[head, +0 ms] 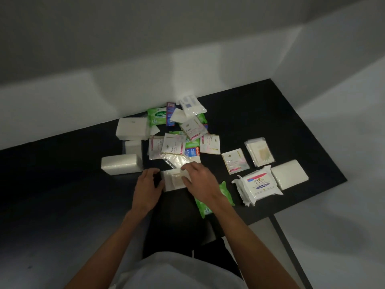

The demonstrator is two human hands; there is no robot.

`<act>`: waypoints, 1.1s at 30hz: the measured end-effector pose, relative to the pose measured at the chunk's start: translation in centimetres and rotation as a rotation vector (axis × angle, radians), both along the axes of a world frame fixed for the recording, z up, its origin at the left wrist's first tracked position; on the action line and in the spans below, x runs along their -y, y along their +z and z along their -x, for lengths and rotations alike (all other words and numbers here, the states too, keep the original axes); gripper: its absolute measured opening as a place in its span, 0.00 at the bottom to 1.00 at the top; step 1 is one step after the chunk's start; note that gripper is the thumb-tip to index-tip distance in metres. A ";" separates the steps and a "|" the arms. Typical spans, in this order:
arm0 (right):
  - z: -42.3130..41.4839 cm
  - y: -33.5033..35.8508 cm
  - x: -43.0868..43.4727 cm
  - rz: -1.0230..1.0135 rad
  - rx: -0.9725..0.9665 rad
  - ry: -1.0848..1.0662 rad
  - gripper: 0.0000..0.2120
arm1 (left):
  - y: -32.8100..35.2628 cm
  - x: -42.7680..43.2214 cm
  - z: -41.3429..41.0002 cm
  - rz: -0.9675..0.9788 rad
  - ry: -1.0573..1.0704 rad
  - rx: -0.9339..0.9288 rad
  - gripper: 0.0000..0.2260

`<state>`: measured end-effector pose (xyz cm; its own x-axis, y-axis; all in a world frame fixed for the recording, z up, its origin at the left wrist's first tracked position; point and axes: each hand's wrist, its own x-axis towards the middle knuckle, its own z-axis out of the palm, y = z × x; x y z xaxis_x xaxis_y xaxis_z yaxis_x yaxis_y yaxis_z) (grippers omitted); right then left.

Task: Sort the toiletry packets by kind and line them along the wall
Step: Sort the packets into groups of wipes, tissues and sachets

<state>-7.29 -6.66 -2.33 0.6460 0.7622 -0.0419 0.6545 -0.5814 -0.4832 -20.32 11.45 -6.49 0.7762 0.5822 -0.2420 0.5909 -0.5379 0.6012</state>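
A heap of toiletry packets (179, 134) lies mid-table near the white wall (125, 86): green Sanicare wipes (156, 116), Dove sachets (174, 146), a Colgate box (191, 152). Both my hands rest on a clear packet with pale contents (174, 180) at the heap's near edge. My left hand (146, 190) touches its left end with curled fingers. My right hand (201, 182) lies over its right side, fingertips pressing on it. Whether the packet is lifted, I cannot tell.
White tissue packs (131, 128) (120, 164) sit left of the heap. To the right lie a Dove sachet (235, 160), a stack of clear packets (260, 152), a Dove wipes pack (259, 184), a white pack (289, 177) and a green pack (206, 206) under my right wrist. The black table (62, 184) ends at right.
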 end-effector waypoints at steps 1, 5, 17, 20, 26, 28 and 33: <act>0.1 -0.7 -1.0 0.045 0.014 0.023 0.17 | -0.1 -0.2 -0.4 0.002 -0.017 -0.006 0.22; 0.1 -3.0 -3.3 0.204 0.018 0.073 0.28 | -0.5 -0.4 -1.6 -0.009 -0.133 -0.068 0.31; 0.1 -2.9 -3.1 0.284 0.130 0.061 0.19 | 0.7 -0.4 -3.1 0.050 -0.307 0.010 0.18; -0.7 -1.8 -2.0 0.246 0.087 0.027 0.14 | 1.9 0.1 -3.4 0.115 -0.272 0.108 0.19; -2.9 2.2 1.7 0.026 -0.186 -0.162 0.12 | 3.9 1.7 -5.5 0.390 -0.039 0.322 0.23; -3.8 3.4 3.2 -0.060 -0.300 -0.274 0.11 | 4.6 2.8 -6.7 0.574 0.068 0.317 0.23; -6.4 5.6 6.8 -0.250 -0.372 -0.388 0.11 | 6.3 7.4 -10.2 0.855 -0.015 0.341 0.14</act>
